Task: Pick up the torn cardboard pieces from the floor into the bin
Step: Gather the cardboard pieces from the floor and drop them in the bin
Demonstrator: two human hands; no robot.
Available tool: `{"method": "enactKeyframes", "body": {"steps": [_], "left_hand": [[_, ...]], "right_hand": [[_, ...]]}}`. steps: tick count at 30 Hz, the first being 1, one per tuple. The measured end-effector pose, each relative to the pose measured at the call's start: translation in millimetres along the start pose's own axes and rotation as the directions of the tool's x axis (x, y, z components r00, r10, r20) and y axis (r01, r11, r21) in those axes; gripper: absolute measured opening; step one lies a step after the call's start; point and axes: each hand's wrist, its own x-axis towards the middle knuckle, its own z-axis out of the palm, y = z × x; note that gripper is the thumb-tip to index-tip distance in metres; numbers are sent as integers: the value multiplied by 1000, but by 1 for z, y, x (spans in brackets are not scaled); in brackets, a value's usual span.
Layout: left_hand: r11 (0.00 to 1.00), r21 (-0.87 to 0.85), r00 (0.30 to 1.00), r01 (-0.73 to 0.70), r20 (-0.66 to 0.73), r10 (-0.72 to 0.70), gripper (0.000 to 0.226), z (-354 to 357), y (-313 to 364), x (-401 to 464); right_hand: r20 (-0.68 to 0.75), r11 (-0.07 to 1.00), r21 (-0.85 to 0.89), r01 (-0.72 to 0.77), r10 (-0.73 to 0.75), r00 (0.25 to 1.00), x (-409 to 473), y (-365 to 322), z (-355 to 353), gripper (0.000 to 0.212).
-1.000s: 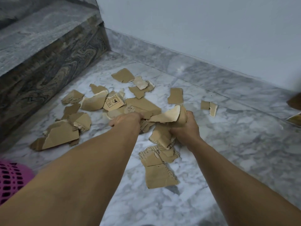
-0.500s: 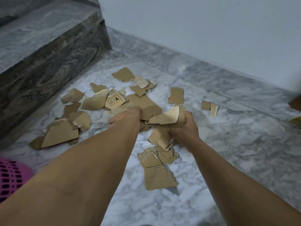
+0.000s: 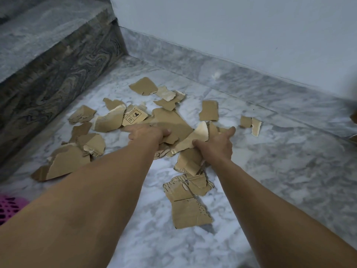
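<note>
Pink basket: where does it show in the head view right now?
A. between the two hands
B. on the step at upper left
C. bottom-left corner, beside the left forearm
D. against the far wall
C: only a corner of the pink basket shows, at the lower-left edge of the frame beside the left forearm, away from the cardboard pieces on the floor.

This looks like the foot of an indoor staircase, most likely in a home or a residential building. A white-and-grey marble floor (image 3: 280,171) meets a matching marble skirting (image 3: 241,74) under a plain pale painted wall (image 3: 231,26), and on the left rises a stone step (image 3: 48,35) with a dark swirl-patterned riser (image 3: 63,82). At the lower left edge shows part of a pink perforated plastic basket (image 3: 9,207), a common household item.
</note>
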Motion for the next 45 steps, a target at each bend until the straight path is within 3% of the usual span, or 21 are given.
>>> {"method": "enactKeyframes", "body": {"steps": [2,3,7,12,22,25,28,32,36,39,45], "left_hand": [[986,-160,981,37,194,-5,67,-42,52,-136],[983,-180,984,31,176,1,56,-46,55,-151],[982,-185,996,41,83,-26,56,-56,51,-153],[973,-215,990,89,123,-63,75,-72,52,-154],[954,-294,990,65,136,-25,60,-162,71,-189],[955,-296,994,28,106,4,43,-207,85,-221],[941,-333,998,-53,10,59,37,-264,97,-257],[946,-311,994,-88,-92,62,69,-345,107,-291],[942,-316,983,-117,-175,64,65,-422,110,-329],[929,-348,963,-127,-269,31,52,-482,98,-353],[934,-357,933,-15,-342,-116,48,-578,59,-357]], "right_hand": [[-12,998,53,-24,24,1000,2,3,3,116],[-13,996,76,-35,36,999,3,5,3,117],[4,988,144,-64,64,998,4,9,0,115],[44,984,167,-64,57,997,-2,1,-13,114],[121,969,246,16,-47,992,-41,-52,-55,102],[157,972,228,57,-95,983,-70,-86,-55,93],[187,972,205,113,-152,971,-110,-124,-50,103],[302,947,237,216,-283,910,-160,-173,-42,90],[385,918,261,297,-381,840,-216,-224,-20,88],[444,895,270,355,-443,779,-268,-253,3,99],[564,867,282,410,-495,660,-349,-286,63,95]]}}
